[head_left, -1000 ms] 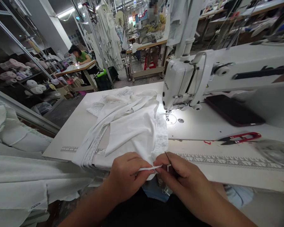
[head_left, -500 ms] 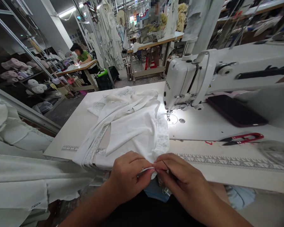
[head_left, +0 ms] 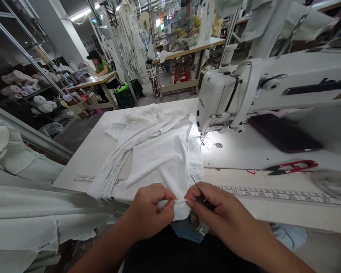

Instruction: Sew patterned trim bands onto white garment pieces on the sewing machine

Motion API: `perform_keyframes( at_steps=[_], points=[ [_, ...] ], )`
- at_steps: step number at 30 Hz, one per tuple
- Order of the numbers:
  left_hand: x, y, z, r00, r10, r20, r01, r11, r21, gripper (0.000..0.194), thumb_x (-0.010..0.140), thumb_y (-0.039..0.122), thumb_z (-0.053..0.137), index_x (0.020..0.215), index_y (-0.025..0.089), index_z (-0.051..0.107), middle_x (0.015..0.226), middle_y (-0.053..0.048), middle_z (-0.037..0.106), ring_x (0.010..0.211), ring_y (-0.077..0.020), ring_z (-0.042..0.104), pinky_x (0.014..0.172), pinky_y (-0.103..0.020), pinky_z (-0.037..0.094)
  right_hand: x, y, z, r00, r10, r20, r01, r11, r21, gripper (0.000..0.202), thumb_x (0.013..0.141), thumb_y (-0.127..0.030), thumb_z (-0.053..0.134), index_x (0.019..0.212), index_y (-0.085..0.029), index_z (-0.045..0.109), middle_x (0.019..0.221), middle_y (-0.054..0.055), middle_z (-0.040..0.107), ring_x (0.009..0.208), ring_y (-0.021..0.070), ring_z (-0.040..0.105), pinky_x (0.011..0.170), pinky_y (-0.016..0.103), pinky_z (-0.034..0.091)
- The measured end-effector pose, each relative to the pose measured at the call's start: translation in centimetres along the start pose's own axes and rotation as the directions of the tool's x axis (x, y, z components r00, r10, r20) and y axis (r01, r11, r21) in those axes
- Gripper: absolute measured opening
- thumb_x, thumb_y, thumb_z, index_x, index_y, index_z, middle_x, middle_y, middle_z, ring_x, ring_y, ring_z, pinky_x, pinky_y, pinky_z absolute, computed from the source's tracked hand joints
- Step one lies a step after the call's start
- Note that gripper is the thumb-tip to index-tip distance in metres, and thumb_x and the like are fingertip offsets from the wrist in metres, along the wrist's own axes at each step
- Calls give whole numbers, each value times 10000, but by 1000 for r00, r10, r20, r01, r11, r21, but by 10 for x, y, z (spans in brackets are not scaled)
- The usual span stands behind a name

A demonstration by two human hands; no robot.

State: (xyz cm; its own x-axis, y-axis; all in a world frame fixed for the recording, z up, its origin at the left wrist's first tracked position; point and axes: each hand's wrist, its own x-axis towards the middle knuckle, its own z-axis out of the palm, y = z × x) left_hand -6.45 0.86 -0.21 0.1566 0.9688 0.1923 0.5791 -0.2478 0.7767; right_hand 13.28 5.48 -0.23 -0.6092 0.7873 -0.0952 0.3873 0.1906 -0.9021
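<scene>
White cloth (head_left: pixel 159 159), draped across the table (head_left: pixel 91 151), its near edge at the front: here's the left hand (head_left: pixel 152 210), thumb and finger clamped on that edge, and the right hand (head_left: pixel 224 216) pinching it just alongside, a thin dark pointed tool (head_left: pixel 198 187) jutting up from its fingers! Beyond, the sewing machine (head_left: pixel 216 94) stands beside the cloth; further right, red-handled snips (head_left: pixel 299 165) and a dark phone (head_left: pixel 284 132).

White cloth (head_left: pixel 159 159) with pale mottled band (head_left: pixel 196 161), red-and-black snips (head_left: pixel 297 165), white sewing machine (head_left: pixel 216 94)
</scene>
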Motion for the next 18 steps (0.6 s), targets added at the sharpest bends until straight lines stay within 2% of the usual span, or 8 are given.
perform_keyframes(
  at_steps=[8, 11, 15, 18],
  points=[
    [2, 2, -1, 972, -222, 73, 230, 961, -150, 103, 760, 235, 656, 791, 147, 699, 709, -17, 649, 659, -124, 568, 630, -209, 441, 5, -2, 0, 999, 45, -26, -41, 988, 149, 169, 894, -342, 515, 829, -216, 608, 662, -33, 573, 588, 115, 516, 520, 222, 403],
    [3, 4, 0, 953, -290, 89, 302, 939, -166, 123, 776, 250, 629, 768, 145, 691, 695, -14, 639, 638, -118, 545, 595, -203, 424, 5, -3, 0, 999, 36, -11, -34, 984, 177, 169, 903, -350, 502, 918, -220, 608, 711, -25, 591, 607, 119, 538, 527, 227, 425],
    [3, 7, 2, 941, -324, 100, 337, 926, -172, 155, 782, 281, 616, 770, 142, 684, 664, -3, 609, 587, -101, 489, 544, -198, 386, 2, -1, 4, 999, 22, -47, -15, 988, 153, 293, 895, -350, 530, 1172, -254, 539, 909, -7, 629, 647, 111, 558, 578, 234, 466],
    [3, 8, 4, 944, -314, 98, 327, 931, -164, 155, 779, 281, 613, 757, 144, 681, 641, 7, 581, 567, -92, 455, 529, -197, 364, 1, 0, 9, 999, 6, -53, 2, 990, 140, 277, 894, -288, 513, 1170, -269, 523, 864, -31, 612, 593, 97, 514, 537, 222, 438]
  ],
)
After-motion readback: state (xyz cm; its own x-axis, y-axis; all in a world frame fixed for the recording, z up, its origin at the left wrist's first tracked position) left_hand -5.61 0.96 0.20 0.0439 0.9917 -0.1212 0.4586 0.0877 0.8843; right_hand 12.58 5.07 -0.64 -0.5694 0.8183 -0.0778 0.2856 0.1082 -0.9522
